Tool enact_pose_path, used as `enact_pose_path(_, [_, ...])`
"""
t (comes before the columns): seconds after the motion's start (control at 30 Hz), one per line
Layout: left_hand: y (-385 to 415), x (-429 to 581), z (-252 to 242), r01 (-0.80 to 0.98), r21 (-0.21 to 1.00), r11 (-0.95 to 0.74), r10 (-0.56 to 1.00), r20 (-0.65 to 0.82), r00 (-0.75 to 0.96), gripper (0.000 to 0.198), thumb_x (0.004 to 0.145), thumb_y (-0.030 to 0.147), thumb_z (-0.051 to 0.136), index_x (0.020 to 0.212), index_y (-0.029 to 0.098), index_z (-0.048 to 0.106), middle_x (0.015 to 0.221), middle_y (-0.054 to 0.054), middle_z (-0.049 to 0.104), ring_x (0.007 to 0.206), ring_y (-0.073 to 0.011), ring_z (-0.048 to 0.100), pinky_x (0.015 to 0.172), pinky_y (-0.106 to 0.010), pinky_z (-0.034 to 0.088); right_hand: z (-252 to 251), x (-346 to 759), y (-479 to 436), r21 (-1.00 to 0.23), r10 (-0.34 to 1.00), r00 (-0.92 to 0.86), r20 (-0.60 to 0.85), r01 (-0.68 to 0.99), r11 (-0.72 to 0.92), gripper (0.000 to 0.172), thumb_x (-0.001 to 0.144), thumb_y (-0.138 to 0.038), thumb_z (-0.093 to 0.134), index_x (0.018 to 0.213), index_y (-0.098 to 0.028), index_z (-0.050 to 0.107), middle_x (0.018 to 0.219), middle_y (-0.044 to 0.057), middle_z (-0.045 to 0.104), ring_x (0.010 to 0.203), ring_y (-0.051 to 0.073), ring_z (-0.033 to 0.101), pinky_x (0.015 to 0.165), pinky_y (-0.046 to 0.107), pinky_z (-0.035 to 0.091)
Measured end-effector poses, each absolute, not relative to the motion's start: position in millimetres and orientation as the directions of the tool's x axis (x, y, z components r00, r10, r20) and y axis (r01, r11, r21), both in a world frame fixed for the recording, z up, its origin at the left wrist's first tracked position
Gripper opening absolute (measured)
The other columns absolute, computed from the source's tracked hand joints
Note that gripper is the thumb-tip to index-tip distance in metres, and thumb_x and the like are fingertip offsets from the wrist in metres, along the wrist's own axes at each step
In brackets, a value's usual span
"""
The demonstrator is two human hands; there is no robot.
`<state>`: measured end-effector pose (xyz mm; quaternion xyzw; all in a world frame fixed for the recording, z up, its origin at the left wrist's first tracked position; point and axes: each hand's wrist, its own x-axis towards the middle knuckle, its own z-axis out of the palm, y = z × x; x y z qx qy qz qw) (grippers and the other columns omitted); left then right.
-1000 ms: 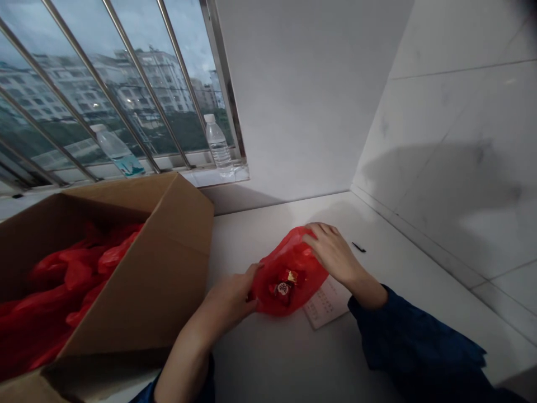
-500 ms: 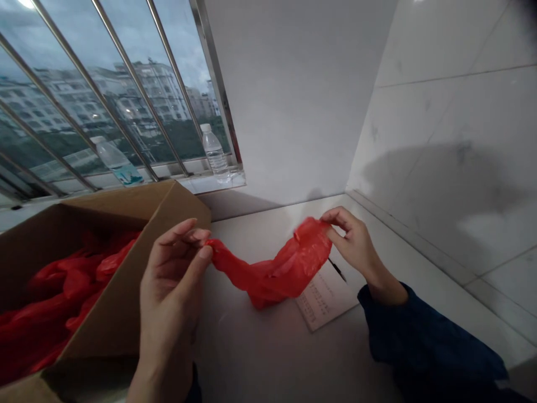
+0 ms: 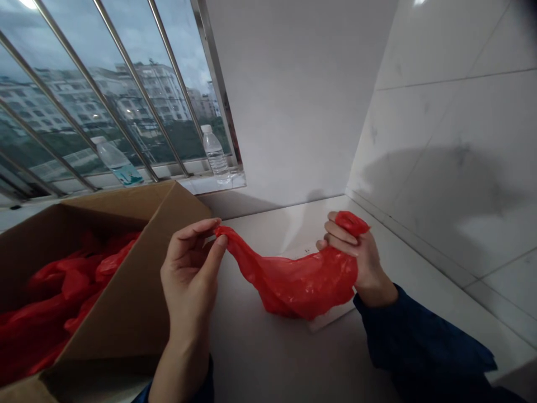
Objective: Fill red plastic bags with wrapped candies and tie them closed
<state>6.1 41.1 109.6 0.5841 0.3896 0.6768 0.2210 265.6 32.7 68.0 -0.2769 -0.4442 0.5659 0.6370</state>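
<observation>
A small red plastic bag (image 3: 300, 282) hangs stretched between both hands just above the white counter (image 3: 272, 358). My left hand (image 3: 191, 268) pinches one end of the bag between thumb and fingers. My right hand (image 3: 356, 254) is closed in a fist around the other end, and a bunch of red plastic sticks out above the fingers. The bag's middle sags low over a printed paper sheet (image 3: 331, 316) lying on the counter. What the bag contains is hidden.
An open cardboard box (image 3: 138, 291) full of red plastic bags (image 3: 54, 302) stands at the left. Two water bottles (image 3: 213, 151) (image 3: 114, 161) stand on the sill below the barred window. White walls close off the back and right.
The bag has been lifted off the counter and pulled out between the hands. My right hand went from a fingertip hold to a fist around its end. The left hand shifted slightly right.
</observation>
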Motion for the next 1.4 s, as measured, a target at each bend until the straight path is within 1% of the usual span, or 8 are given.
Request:
enact_pose_path(0.23, [28.9,27.4,119.7,0.247,0.529,-0.812,0.564,0.820,0.095,0.027,0.083,0.006,0.070,0.104,0.023,0.067,0.113,-0.004,0.066,0.102,-0.0179,0.066,0.083,-0.029,0.059,68.6,233.3,19.2,-0.885,0.976,-0.083,0.200,-0.443,0.144,0.024,0.097,-0.040,0.054,0.116,-0.027,0.062,0.065,-0.006,0.057,0.062,0.012,0.061,0.074,0.028,0.057])
enact_pose_path(0.33, [25.7,39.1,118.6,0.210,0.491,-0.846,0.532,0.803,0.269,0.026,0.086,0.006,0.066,0.106,0.023,0.068,0.111,-0.006,0.066,0.103,-0.0201,0.065,0.084,-0.033,0.059,69.1,220.3,13.2,-0.923,0.916,-0.189,0.353,-0.233,0.307,0.057,0.086,-0.029,0.071,0.139,-0.032,0.050,0.113,0.002,0.066,0.098,0.017,0.065,0.090,0.034,0.054])
enact_pose_path(0.4, [25.5,44.7,114.0,0.135,0.473,-0.871,0.486,0.787,0.379,0.026,0.088,0.006,0.063,0.107,0.023,0.068,0.111,-0.008,0.067,0.104,-0.0211,0.065,0.085,-0.035,0.059,68.2,216.1,12.1,-0.881,0.855,-0.216,0.471,-0.084,0.465,0.046,0.085,-0.025,0.072,0.129,-0.029,0.061,0.120,0.004,0.064,0.109,0.019,0.061,0.096,0.035,0.050])
enact_pose_path(0.5, [28.7,49.7,99.8,0.087,0.498,-0.863,0.495,0.798,0.344,0.027,0.089,0.006,0.061,0.109,0.023,0.068,0.118,-0.008,0.064,0.113,-0.0227,0.061,0.093,-0.038,0.056,63.8,216.1,14.7,-0.880,0.861,-0.191,0.472,-0.049,0.472,0.017,0.096,-0.031,0.058,0.099,-0.022,0.073,0.081,0.001,0.066,0.076,0.014,0.063,0.075,0.029,0.051])
enact_pose_path(0.6, [33.4,53.9,79.8,0.048,0.646,-0.762,0.644,0.747,0.168,0.043,0.087,0.014,0.068,0.125,0.028,0.058,0.133,-0.008,0.054,0.127,-0.0245,0.052,0.106,-0.044,0.047,60.1,219.3,18.2,-0.932,0.954,-0.109,0.280,-0.269,0.243,0.026,0.097,-0.040,0.057,0.108,-0.022,0.072,0.061,-0.003,0.059,0.057,0.011,0.056,0.059,0.024,0.046])
enact_pose_path(0.77, [35.9,60.9,58.6,-0.026,0.914,-0.405,0.783,0.361,0.507,0.081,0.083,0.026,0.077,0.149,0.031,0.030,0.139,-0.010,0.053,0.131,-0.0261,0.049,0.109,-0.043,0.042,62.7,220.6,19.7,-0.824,0.987,-0.125,0.100,-0.567,0.012,0.026,0.092,-0.042,0.064,0.101,-0.019,0.072,0.056,-0.004,0.057,0.049,0.008,0.049,0.050,0.020,0.041])
enact_pose_path(1.13, [44.8,36.7,67.7,-0.159,0.983,0.089,0.701,0.051,0.712,0.045,0.094,0.031,0.063,0.137,0.027,0.049,0.094,-0.002,0.062,0.076,-0.0132,0.061,0.075,-0.026,0.050,66.2,237.7,18.0,-0.913,0.923,-0.335,0.190,-0.407,0.040,0.014,0.090,-0.033,0.069,0.091,-0.019,0.067,0.073,-0.003,0.060,0.062,0.007,0.057,0.061,0.019,0.049])
enact_pose_path(1.4, [42.3,40.1,71.7,-0.129,0.988,0.087,0.680,0.036,0.732,0.043,0.091,0.022,0.068,0.130,0.024,0.051,0.092,-0.002,0.064,0.071,-0.0090,0.058,0.066,-0.019,0.047,67.6,233.7,18.4,-0.878,0.928,-0.264,0.263,-0.464,0.117,0.014,0.098,-0.028,0.056,0.098,-0.022,0.069,0.119,0.005,0.063,0.093,0.012,0.064,0.085,0.024,0.052])
